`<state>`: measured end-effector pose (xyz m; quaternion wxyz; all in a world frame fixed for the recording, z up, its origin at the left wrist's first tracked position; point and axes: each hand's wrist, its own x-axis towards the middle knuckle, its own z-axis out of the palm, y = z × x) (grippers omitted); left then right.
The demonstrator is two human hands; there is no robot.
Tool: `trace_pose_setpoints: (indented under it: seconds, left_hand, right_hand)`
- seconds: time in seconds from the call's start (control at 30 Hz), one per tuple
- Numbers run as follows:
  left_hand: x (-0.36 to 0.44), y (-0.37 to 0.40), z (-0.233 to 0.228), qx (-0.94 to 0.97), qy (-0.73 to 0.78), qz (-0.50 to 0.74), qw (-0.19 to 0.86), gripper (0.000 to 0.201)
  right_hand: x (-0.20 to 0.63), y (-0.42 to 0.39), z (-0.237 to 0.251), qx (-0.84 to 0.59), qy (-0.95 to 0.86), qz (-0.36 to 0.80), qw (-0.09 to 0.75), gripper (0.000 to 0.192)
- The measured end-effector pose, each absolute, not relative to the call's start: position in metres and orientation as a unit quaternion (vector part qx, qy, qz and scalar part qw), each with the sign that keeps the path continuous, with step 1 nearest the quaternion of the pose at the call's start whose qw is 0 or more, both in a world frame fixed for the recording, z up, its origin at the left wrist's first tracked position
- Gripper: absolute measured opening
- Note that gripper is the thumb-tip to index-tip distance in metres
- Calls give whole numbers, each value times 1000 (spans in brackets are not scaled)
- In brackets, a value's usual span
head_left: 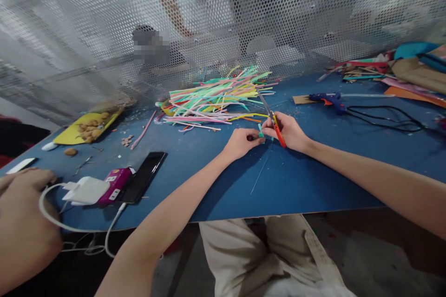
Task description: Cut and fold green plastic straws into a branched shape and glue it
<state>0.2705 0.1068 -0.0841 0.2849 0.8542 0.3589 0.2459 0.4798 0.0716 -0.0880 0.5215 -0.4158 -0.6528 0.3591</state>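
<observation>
Scissors (pixel 273 120) with orange handles sit in my right hand (pixel 289 131), near the middle of the blue table (pixel 313 167), blades pointing up and away towards the straw pile; my fingers are closed through and around the handles. My left hand (pixel 240 143) is just beside the right, thumb and forefinger pinched shut on a short teal straw piece (pixel 260 131), which stands roughly upright between the two hands and close against the scissor blades; I cannot tell whether the blades touch it. Behind the hands lies a loose pile of straws (pixel 216 97) in green, pink, yellow and white, spread flat on the table and held by no container. A single pink straw (pixel 142 131) lies apart to the left of the pile. At far left a yellow tray (pixel 69 135) holds a cluster of small brown nut-like pieces (pixel 91 129); one more brown piece (pixel 70 151) lies on the table just outside it. Nearer the front edge a black phone (pixel 143 176) rests screen-up, touching a magenta box (pixel 114 185), with a white charger (pixel 87 190) and its cable beside them. Another person's hand (pixel 21 213) rests at the lower left corner, close to the charger. To the right, a blue glue gun (pixel 329 100) lies on a piece of cardboard, its black cord trailing across the table, and coloured paper scraps (pixel 400 74) are heaped at the far right. A perforated metal screen (pixel 223 18) stands behind the table.
</observation>
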Motion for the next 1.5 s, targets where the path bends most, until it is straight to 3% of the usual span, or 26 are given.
trace_pose_setpoints:
  seconds: [0.2,0.33,0.53,0.67,0.8,1.17,1.5]
  left_hand:
    - [269,104,-79,854,348,236,305,36]
    - [266,105,-74,820,330,285,371,35]
    - [263,107,-66,640,266,413,591,35]
    - [262,108,-63,616,271,427,604,43]
    - [261,109,-64,615,286,405,613,47]
    - [257,104,-55,656,267,345,616,30]
    - [260,95,-47,697,308,360,538,33]
  right_hand:
    - [477,69,-85,-425,-663,342,513,34]
    - [481,68,-81,-431,-651,346,521,36]
    - [514,70,-51,-526,-730,222,375,44]
    - [534,70,-35,-563,-774,126,261,48]
    - [539,72,-38,-560,-794,34,235,52]
    - [524,63,-39,-531,-797,235,167,60]
    - [512,58,-43,-493,-795,290,203,57]
